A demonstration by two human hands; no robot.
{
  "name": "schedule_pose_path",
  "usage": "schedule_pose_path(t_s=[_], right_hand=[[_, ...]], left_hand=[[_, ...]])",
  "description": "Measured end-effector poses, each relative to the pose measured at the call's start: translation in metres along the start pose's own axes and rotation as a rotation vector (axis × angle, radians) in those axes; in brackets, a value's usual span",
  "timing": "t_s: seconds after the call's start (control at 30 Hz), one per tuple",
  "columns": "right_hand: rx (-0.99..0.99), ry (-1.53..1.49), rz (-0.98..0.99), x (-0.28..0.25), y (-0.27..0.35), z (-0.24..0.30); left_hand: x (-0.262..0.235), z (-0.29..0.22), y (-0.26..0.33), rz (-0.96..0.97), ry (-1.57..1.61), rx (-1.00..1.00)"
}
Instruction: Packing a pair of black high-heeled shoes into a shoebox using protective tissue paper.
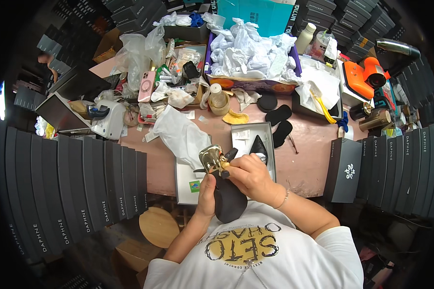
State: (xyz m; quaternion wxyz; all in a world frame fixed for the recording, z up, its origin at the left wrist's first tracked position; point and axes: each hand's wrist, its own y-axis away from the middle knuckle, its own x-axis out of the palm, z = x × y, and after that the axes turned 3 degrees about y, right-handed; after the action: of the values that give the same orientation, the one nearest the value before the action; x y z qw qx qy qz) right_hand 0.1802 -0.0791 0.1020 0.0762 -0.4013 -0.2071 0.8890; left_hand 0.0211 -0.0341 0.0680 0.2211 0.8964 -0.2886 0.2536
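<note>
Close in front of my chest, my left hand (207, 196) grips a black shoe (229, 200) from its left side. A shiny gold part (211, 156) shows at the shoe's upper end. My right hand (251, 177) is closed against the shoe beside the gold part, and a small yellowish piece (224, 164) shows at its fingertips. Behind the hands an open shoe box (273, 166) holds another black shoe (258, 147) with a pointed toe. A white cloth-like bag (181, 135) lies over the box's left part.
Rows of dark shoe boxes (87, 183) stand left, with more boxes (342, 168) at right. A purple-edged carton (250, 85) of crumpled white paper fills the back. Nearer are a jar (219, 103), yellow cloth (236, 117), black pads (278, 114) and an orange tool (359, 79).
</note>
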Motion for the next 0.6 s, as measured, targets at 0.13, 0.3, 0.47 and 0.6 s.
schedule_pose_path(t_s=[0.13,0.3,0.47,0.6], right_hand=[[0.026,-0.023,0.069,0.003,0.012,0.006],[-0.027,0.062,-0.028,0.006,0.002,-0.001],[-0.009,0.047,0.111,-0.007,0.01,0.009],[-0.033,0.028,-0.097,0.009,-0.008,-0.003]], left_hand=[[-0.009,0.003,0.004,-0.009,0.054,-0.015],[0.001,-0.002,0.002,-0.007,0.063,-0.007],[-0.014,0.005,0.005,0.003,0.057,-0.024],[-0.001,0.004,0.0,-0.036,0.015,-0.017]])
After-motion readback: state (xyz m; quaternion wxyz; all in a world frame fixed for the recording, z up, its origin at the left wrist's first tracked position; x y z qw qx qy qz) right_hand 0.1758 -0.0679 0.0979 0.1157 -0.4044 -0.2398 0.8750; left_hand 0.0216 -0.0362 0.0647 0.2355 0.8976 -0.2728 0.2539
